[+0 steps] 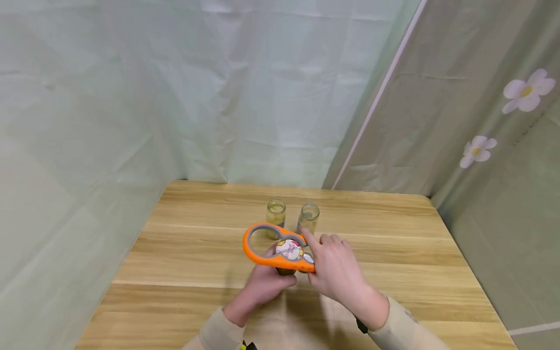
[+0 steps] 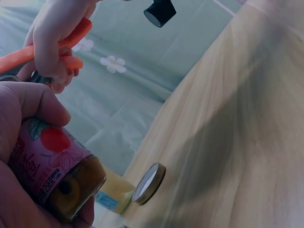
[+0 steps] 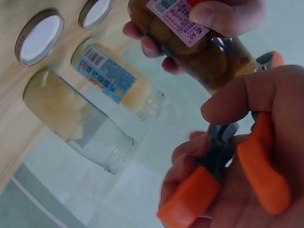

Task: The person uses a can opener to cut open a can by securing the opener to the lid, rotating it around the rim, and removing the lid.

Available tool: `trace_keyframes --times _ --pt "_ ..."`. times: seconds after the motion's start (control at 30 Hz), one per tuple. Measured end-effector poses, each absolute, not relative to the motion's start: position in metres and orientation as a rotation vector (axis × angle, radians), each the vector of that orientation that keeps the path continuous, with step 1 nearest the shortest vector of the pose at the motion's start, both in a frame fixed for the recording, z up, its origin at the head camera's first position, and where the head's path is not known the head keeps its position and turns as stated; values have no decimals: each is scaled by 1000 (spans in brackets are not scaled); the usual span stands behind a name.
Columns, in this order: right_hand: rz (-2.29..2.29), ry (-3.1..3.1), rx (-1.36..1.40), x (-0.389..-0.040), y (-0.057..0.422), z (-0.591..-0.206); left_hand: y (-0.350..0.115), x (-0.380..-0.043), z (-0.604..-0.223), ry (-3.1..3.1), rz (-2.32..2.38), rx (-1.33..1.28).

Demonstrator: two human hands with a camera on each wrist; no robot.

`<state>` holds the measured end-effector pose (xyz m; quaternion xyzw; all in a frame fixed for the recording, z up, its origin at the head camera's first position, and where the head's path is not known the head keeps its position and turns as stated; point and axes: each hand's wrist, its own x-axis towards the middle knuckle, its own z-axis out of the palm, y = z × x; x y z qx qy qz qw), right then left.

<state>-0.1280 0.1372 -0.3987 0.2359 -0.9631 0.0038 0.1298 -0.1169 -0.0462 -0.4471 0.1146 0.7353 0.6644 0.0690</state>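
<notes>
My left hand (image 1: 268, 284) grips a glass jar (image 2: 78, 187) with a pink fruit label and dark contents, held up off the table. A printed lid (image 1: 289, 249) tops it. In my right hand (image 1: 337, 267) is an orange jar opener (image 1: 280, 263) with grey inner edges, its two handles held between curled fingers and thumb. In the head view the opener's smaller opening surrounds that lid. How tightly it bites is hidden. Behind stand two lidless glass jars with pale contents, one with a blue label (image 3: 107, 71) and the other (image 3: 61, 109) beside it.
Two loose lids, one larger-looking lid (image 3: 42, 40) and another lid (image 3: 97, 12), lie white inside up on the wooden table (image 1: 183, 233). Pale curtains (image 1: 271, 97) hang behind the table and along its sides.
</notes>
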Motion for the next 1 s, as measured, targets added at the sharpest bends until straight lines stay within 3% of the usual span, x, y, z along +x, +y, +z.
trace_keyframes --times 0.3,0.73,1.0 --pt "-74 -2819 749 -125 139 -395 -54 -121 -443 2270 1915 505" --pt "-30 -2686 791 -126 135 -393 -50 -116 -440 2216 1971 445" --pt "82 -2657 834 -127 138 -394 -57 -120 -441 2132 1983 645"
